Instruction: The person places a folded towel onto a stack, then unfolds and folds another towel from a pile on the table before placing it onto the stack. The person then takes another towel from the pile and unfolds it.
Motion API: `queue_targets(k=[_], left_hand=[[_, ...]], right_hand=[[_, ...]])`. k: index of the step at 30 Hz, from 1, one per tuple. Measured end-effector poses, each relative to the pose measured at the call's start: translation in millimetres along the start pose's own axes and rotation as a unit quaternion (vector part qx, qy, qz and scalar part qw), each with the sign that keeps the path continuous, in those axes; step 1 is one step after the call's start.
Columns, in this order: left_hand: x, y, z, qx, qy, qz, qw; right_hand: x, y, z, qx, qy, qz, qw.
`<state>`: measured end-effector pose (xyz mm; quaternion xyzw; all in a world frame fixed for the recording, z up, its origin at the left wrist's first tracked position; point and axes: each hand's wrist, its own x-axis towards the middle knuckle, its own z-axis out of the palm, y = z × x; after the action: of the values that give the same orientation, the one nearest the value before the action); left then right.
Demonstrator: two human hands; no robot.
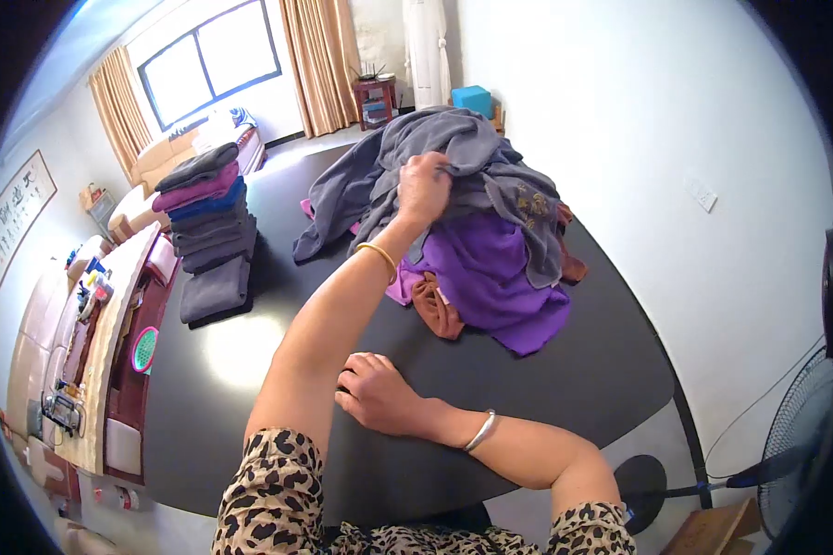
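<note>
At the far side of the dark table (324, 486) lies a loose heap of soft cloths. Its top is a crumpled grey cloth (453, 134); I cannot tell whether it is a towel or a garment. My left hand (425, 190), above a gold bracelet, is closed on this grey cloth. A purple cloth (495, 277) hangs out at the heap's front, beside a brown cloth (438, 310). Gold embroidery marks a grey cloth (534, 205) at the right. My right hand (379, 393) rests on the tabletop near my body, fingers curled in, with nothing visible in them.
A neat stack of folded cloths (215, 231), grey, blue and purple, stands on the table's left. Past that edge is a lower table (120, 342) with a green basket (145, 350). A fan (796, 425) stands at the right, by the white wall (639, 120).
</note>
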<state>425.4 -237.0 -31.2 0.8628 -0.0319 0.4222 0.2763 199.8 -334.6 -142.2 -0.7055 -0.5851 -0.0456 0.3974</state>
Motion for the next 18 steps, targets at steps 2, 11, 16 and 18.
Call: queue_targets(k=[2,11,16,18], left_hand=[[8.1,-0.5,2.5,-0.199,0.102,-0.106,0.969],[-22.5,24.2,-148.1,-0.472,0.111,-0.218,0.847],[-114.5,40.6,-226.0,-0.349,-0.022,-0.183,0.919],[-158.9,14.6,-239.9,-0.297,-0.098,-0.176,0.934]], right_hand=[[-0.6,1.0,0.4,0.000,0.020,-0.011,1.000],[0.4,5.5,1.1,0.021,0.023,-0.005,0.999],[4.7,9.3,0.4,0.054,0.065,0.032,0.996],[5.2,11.1,-1.2,0.170,0.137,0.076,0.973]])
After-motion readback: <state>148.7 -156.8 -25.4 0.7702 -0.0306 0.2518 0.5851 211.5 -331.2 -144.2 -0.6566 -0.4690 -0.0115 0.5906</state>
